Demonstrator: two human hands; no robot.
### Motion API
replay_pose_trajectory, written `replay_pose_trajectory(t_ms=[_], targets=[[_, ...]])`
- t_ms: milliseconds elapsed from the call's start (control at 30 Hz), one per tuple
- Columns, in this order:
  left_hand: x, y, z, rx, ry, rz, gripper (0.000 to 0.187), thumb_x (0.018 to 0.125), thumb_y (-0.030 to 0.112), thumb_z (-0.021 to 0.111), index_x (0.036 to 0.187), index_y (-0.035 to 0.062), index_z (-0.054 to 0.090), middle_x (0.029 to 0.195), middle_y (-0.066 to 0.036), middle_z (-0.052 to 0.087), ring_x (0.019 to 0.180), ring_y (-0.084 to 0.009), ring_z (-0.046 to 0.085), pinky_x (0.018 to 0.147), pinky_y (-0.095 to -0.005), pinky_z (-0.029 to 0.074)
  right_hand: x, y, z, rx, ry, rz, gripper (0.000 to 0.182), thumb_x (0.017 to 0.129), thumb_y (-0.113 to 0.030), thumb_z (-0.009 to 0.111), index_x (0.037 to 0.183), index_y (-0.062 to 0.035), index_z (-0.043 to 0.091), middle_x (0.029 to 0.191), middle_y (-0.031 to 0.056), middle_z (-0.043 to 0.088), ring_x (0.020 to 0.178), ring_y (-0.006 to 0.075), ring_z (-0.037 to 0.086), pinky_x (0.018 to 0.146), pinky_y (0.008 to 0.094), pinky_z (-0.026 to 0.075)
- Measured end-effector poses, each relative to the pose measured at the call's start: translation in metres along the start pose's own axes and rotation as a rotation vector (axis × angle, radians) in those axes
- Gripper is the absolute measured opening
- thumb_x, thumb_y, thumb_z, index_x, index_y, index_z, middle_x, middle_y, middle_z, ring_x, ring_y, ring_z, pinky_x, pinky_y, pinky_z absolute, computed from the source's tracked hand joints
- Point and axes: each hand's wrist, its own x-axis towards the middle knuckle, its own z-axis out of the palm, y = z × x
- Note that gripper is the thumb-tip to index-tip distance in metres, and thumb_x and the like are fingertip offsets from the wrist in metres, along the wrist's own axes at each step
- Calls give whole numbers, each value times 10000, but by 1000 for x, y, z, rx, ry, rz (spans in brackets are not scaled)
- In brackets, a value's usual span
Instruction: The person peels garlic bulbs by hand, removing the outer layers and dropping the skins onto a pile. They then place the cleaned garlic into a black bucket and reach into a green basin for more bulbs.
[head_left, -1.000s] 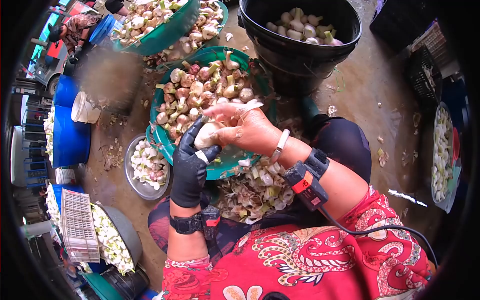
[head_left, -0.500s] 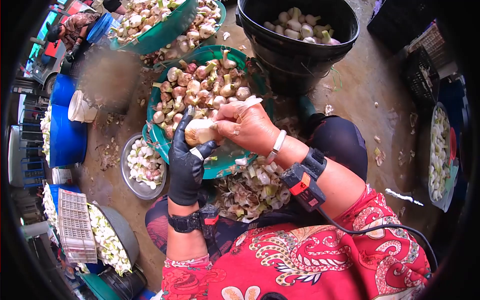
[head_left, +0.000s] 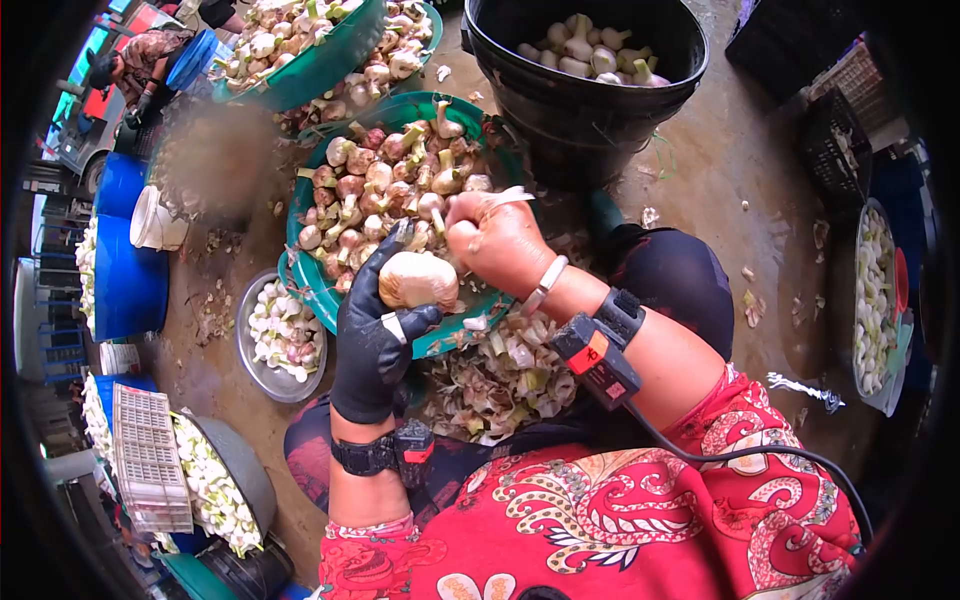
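Single head-worn view; faces forward, down; close above left hand (head_left: 370, 322), right hand (head_left: 496, 246).

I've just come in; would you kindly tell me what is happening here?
Someone's black-gloved left hand holds a garlic bulb over a green basin of browner bulbs. The bare right hand is closed, next to the held one. Loose peelings are heaped near the basin, and a black bucket holds paler bulbs.
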Motion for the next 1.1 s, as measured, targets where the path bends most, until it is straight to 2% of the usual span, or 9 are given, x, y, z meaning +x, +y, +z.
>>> replay_pose_trajectory(t_ms=[33,100,200,367,567,733,833,1033,1100], targets=[[0,1,0,-90,-25,20,744,690,-49,682,1367,1,378,1140,-80,584,1021,-163,577,893,-294,474,3,7,0,4,69,-32,138,755,-27,502,666,-14,606,595,44,574,513,102,546,485,264,448],[0,4,2,-172,-5,28,725,699,-46,671,1361,-1,380,1137,-83,581,1017,-172,580,896,-296,473,5,4,-14,269,-158,339,116,789,-28,520,776,-7,633,661,18,605,651,80,583,579,222,466],[3,-1,-4,29,78,50,692,724,-38,662,1358,3,387,1134,-83,577,1015,-161,574,890,-295,479,-8,-13,-12,388,-277,39,123,805,-27,582,905,4,646,774,22,636,694,87,590,640,242,500],[6,-6,0,113,103,7,692,743,-47,660,1372,20,380,1160,-96,571,1027,-158,567,893,-293,477,-19,-17,-10,-88,-107,-388,89,732,-65,659,796,-36,604,719,141,580,658,315,601,578,348,489],[6,-5,8,184,63,15,672,748,-55,667,1358,20,395,1160,-89,571,1018,-156,572,878,-287,483,-26,-16,-4,-303,-64,-232,102,762,-155,590,781,-61,555,737,129,574,698,341,598,644,428,491],[2,-4,4,100,5,-56,663,724,-54,690,1326,2,418,1122,-77,590,988,-153,586,854,-293,502,-16,-10,-8,28,-106,45,97,682,-116,587,681,-23,614,664,178,607,703,359,595,706,414,486],[-10,5,12,-152,-65,-100,689,657,-69,709,1289,-11,441,1122,-93,602,1021,-187,595,884,-312,497,-9,9,-11,-107,59,111,88,714,-72,559,714,-5,616,653,168,619,578,218,608,569,329,484],[-13,12,6,-364,-59,-116,743,664,-60,676,1347,6,390,1152,-123,587,1039,-228,594,907,-347,490,-21,22,-23,-833,-674,439,269,727,-37,556,957,-67,692,919,164,659,874,323,640,750,374,517],[-12,14,5,-445,-125,-118,716,694,-20,652,1356,22,384,1171,-133,574,1057,-260,587,918,-367,487,-26,40,-23,-531,-440,22,313,734,-14,550,1020,-59,668,934,125,673,861,242,647,775,338,506]])
